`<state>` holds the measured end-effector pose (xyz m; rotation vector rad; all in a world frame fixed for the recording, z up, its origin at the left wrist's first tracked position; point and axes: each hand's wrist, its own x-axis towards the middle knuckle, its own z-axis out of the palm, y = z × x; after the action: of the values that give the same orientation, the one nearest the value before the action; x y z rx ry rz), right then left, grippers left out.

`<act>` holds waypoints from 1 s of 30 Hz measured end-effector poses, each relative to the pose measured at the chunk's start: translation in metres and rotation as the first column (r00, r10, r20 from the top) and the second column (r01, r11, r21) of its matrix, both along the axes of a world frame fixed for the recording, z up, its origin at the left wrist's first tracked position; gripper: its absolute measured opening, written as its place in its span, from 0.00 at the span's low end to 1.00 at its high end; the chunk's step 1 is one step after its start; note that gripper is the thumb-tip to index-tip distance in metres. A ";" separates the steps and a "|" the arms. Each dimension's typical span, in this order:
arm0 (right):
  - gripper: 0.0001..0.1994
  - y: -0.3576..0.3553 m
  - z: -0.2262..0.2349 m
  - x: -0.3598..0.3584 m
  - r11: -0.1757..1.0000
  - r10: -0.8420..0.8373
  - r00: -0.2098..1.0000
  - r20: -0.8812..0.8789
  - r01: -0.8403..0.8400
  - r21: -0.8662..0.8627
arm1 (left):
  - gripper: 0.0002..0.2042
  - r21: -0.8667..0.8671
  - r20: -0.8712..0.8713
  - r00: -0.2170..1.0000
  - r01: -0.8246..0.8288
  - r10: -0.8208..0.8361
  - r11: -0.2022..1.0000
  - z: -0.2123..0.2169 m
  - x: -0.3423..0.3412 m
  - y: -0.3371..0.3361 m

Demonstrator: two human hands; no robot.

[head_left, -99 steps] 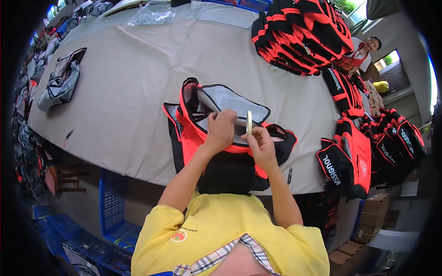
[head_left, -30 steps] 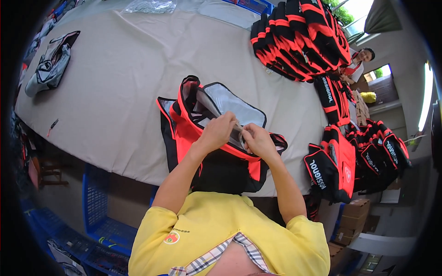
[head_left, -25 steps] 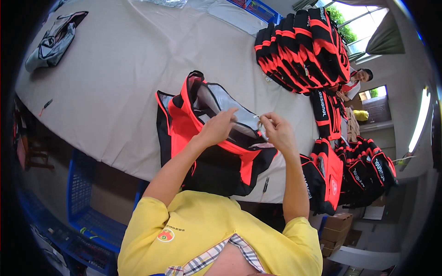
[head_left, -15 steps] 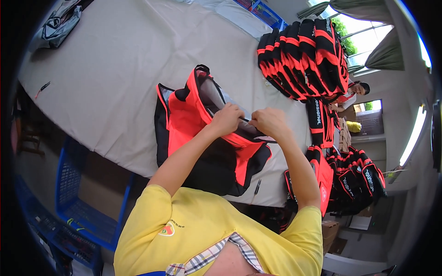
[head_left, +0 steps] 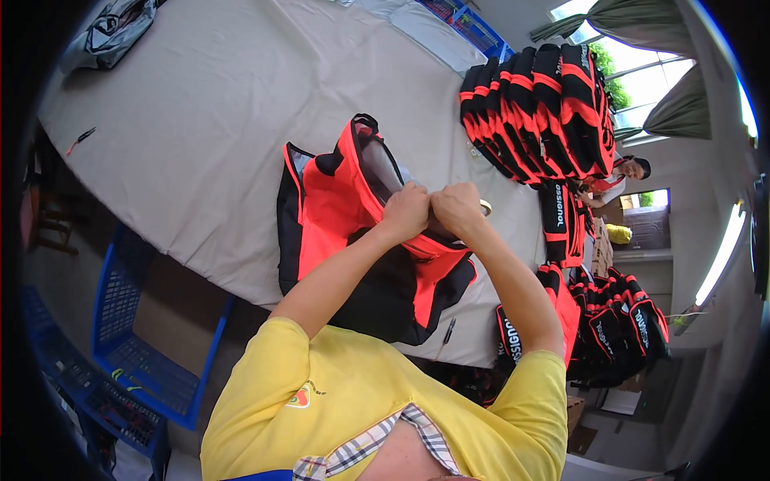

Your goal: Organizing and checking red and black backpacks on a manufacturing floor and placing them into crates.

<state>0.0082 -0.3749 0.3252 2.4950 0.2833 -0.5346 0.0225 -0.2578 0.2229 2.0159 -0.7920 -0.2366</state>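
A black and neon-coral bag (head_left: 325, 212) lies with its top open on the pale cloth-covered table, its grey lining showing. My left hand (head_left: 407, 212) is closed on the edge of the opening. Right beside it, my right hand (head_left: 457, 210) is closed in a fist on the same edge, knuckles up. The fingertips and the exact part they pinch are hidden. A small round, pale gold-rimmed thing (head_left: 486, 208) shows just beyond my right hand; I cannot tell what it is. Below the bag lies a slim black tool (head_left: 447, 332) near the table's edge.
Rows of similar bags (head_left: 537, 112) stand at the far right, with more bags (head_left: 613, 321) nearer. A co-worker (head_left: 622, 176) is behind them. Blue plastic crates (head_left: 152, 377) sit at lower left. A small black tool (head_left: 82, 139) and a grey bag (head_left: 112, 32) lie on the left.
My hands have drawn closer together at the bag's opening, and the right hand has turned. The round pale thing now shows beside it. The whole view has shifted slightly.
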 end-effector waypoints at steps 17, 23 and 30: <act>0.07 -0.034 0.027 -0.042 0.998 -0.052 0.992 0.117 0.049 0.030 | 0.04 -0.096 0.073 0.996 -0.047 0.054 0.994 0.001 -0.007 -0.003; 0.03 -0.036 0.017 -0.057 0.984 0.135 0.930 0.341 -0.165 0.061 | 0.05 -0.092 0.142 0.988 -0.049 0.062 0.995 -0.006 -0.009 -0.005; 0.06 -0.061 -0.019 -0.055 0.956 -0.002 0.837 0.548 -0.160 0.247 | 0.07 -0.059 0.196 0.978 -0.068 0.078 0.996 0.003 -0.015 -0.003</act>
<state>-0.0473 -0.4362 0.3064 2.7669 0.2487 0.2869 0.0080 -0.2609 0.2256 2.0364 -0.8363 0.0278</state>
